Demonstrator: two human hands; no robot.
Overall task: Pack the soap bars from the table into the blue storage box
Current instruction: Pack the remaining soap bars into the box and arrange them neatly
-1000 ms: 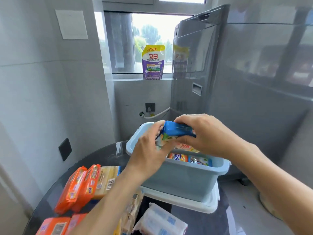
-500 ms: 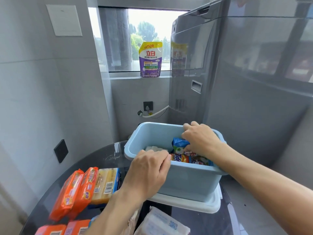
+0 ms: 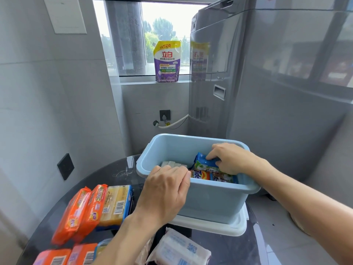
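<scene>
Right hand (image 3: 229, 159) pinched a blue soap pack (image 3: 204, 164) down inside the blue storage box (image 3: 210, 199), while the left hand (image 3: 166, 190) curled over its near rim. Wedged crooked, that pack could have blocked later bars. Orange soap bars (image 3: 80, 213) waited on the counter (image 3: 122, 173), and a hard push might have slid the box.

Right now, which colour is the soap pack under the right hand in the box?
Mainly blue, with green and white print: the soap pack, seen in the head view.
</scene>
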